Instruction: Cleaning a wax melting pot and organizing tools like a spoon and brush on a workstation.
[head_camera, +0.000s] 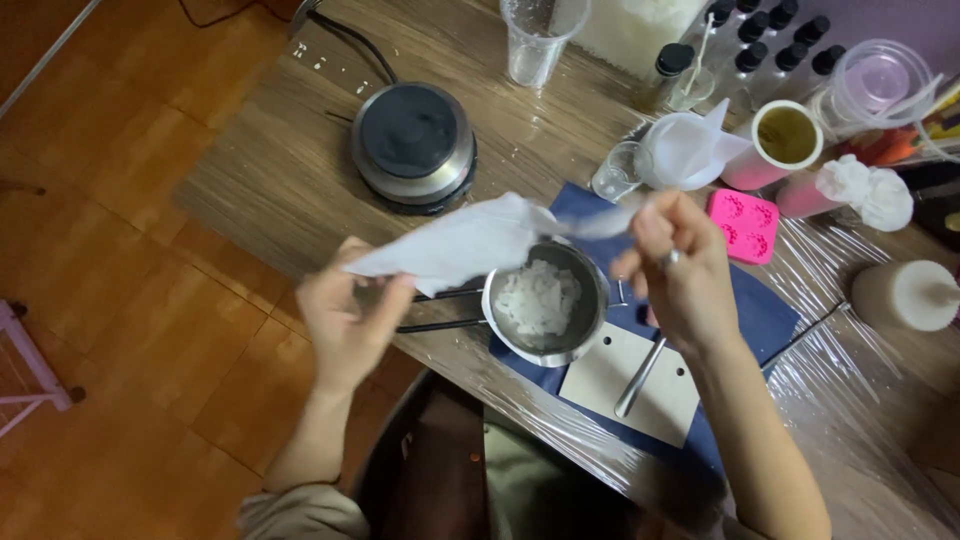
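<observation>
Both hands grip a white paper sheet (470, 240) over the bench (290, 180): left hand (350, 320) pinching its 8 o'clock corner, right hand (680, 270) the 3 o'clock end (blurred). Below sits a small steel pot (550, 305) of white flakes.

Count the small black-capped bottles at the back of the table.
6 show clearly: a cluster of black-capped bottles at the far right edge, behind the pink-walled cup, plus a separate darker bottle left of them. The frame edge may hide more.
</observation>
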